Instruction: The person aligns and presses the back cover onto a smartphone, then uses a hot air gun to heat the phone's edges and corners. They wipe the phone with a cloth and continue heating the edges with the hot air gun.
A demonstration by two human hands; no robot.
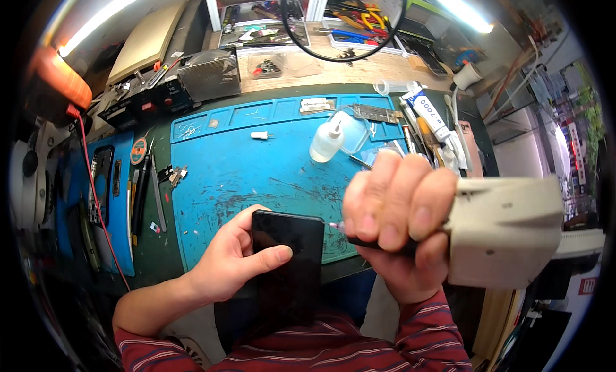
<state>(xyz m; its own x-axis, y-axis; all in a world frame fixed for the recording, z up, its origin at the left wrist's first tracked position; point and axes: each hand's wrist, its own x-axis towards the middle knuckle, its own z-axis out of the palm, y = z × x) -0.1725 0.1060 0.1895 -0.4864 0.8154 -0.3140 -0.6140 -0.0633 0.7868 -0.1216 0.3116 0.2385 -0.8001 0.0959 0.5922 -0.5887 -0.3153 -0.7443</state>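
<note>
My left hand (228,256) grips a black smartphone (296,263) by its left side, the thumb lying flat across its face. The phone is held upright over the front edge of the blue work mat (256,179). My right hand (404,221) has its fingers wrapped round a black tool (385,245). A pale pinkish tip (336,225) points from it at the phone's upper right edge; contact cannot be made out. Against the right hand's outer side is a beige boxy body (504,234) with screws, blurred; whether it joins the black tool is unclear.
A clear squeeze bottle (327,141) and small white cap (260,135) stand on the mat. A white-and-blue tube (428,118) lies among tools at right. Tweezers (158,195) and an opened phone (101,182) lie left. A black cable loop (343,59) hangs overhead.
</note>
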